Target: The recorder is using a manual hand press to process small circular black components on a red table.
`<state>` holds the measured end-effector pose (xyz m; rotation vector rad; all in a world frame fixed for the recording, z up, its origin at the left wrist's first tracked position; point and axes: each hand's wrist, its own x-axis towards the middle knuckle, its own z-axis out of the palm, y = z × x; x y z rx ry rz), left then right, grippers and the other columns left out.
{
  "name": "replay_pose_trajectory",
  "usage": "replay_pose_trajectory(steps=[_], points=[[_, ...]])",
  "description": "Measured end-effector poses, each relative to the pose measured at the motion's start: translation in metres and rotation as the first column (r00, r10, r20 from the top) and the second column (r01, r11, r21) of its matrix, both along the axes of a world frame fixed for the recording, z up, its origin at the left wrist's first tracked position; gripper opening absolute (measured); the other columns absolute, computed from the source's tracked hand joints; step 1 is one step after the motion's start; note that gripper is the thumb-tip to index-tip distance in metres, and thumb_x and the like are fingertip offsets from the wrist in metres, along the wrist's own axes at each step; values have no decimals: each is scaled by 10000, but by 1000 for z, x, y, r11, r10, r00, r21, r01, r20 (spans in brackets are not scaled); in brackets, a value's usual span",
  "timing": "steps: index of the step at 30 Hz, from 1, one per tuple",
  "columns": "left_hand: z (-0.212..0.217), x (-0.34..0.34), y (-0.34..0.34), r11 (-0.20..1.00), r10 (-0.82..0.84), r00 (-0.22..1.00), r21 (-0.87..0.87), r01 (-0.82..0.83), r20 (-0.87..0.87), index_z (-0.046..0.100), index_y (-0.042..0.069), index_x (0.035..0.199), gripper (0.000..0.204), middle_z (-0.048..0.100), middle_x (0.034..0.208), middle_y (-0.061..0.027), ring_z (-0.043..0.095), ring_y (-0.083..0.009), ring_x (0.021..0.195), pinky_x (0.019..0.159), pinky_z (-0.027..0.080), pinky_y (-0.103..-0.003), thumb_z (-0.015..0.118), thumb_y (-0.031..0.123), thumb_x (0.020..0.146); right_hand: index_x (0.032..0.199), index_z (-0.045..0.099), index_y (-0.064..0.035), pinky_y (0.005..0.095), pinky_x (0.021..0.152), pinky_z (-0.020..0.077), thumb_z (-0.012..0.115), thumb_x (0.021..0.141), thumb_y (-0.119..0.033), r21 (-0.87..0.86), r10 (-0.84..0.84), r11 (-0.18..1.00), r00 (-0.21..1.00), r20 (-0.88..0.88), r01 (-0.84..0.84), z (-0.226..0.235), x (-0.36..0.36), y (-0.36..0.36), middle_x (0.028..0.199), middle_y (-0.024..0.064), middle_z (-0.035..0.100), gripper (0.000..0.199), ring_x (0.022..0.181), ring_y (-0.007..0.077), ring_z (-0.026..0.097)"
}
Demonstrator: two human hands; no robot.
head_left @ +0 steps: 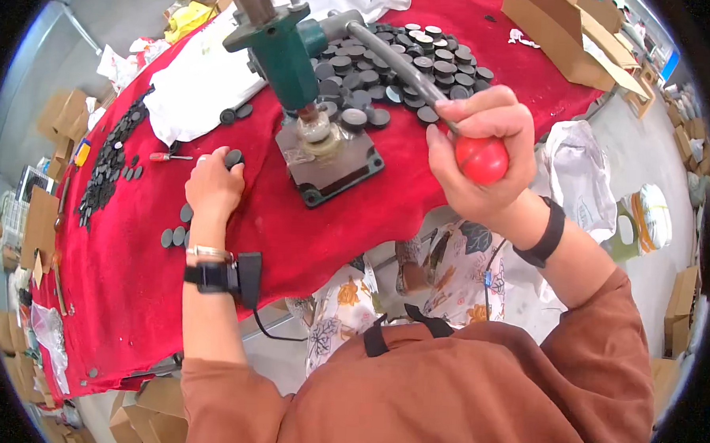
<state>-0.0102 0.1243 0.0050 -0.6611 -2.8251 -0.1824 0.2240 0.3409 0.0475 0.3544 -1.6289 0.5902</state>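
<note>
My right hand (494, 121) is wrapped round the red ball knob (484, 161) at the end of a metal lever (397, 63). That lever runs to a green hand press (289, 68), whose dark base plate (337, 173) stands on the red cloth. Left of the press, my left hand (214, 185) pinches a black round disc (233, 158) just above the cloth; its fingertips are partly hidden. Several more black discs (179, 236) lie on the cloth beside my left wrist. Under the press ram sits a pale ring-shaped fixture (320, 143).
Behind the press spreads a large heap of black discs (449, 67). Small black parts (103, 179) are strewn at the left, near a red-handled screwdriver (170, 157). A white cloth (194, 92) lies beyond, and an open cardboard box (557, 40) stands at the far right.
</note>
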Motion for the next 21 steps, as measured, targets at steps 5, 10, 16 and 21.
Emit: replay_pose_trajectory(steps=[5, 10, 16, 21], points=[[3, -22, 5, 998, -63, 992, -20, 66, 112, 665, 122, 1124, 371, 679, 1068, -149, 649, -322, 989, 845, 514, -431, 692, 298, 799, 861, 527, -32, 293, 652, 512, 697, 700, 69, 130, 6, 991, 999, 43, -11, 24, 4, 3, 814, 108, 605, 255, 714, 209, 640], [-2, -27, 9, 992, -127, 989, 1, 127, 72, 668, 88, 1099, 365, 682, 1066, -150, 652, -318, 985, 842, 513, -418, 695, 284, 792, 883, 600, 0, 262, 668, 473, 689, 739, 36, 151, -257, 959, 962, 97, 241, 75, -3, 1, 821, 55, 642, 173, 721, 125, 592], [8, 13, 9, 848, -315, 948, 459, 266, 32, 584, -3, 1149, 431, 684, 1004, -177, 671, -273, 942, 799, 530, -372, 719, 179, 783, 720, 600, 13, 335, 622, 484, 600, 719, -119, 168, -252, 962, 937, 242, 216, 147, -20, 2, 700, 115, 614, 132, 637, 189, 605], [-3, 70, 32, 573, -528, 841, 781, 249, 120, 450, -73, 1262, 614, 673, 950, -171, 661, -225, 837, 770, 534, -342, 741, 117, 755, 801, 711, -48, 316, 688, 517, 642, 777, -134, 512, -416, 805, 900, 127, 300, 159, -40, 22, 752, 125, 651, 112, 716, 200, 647]])
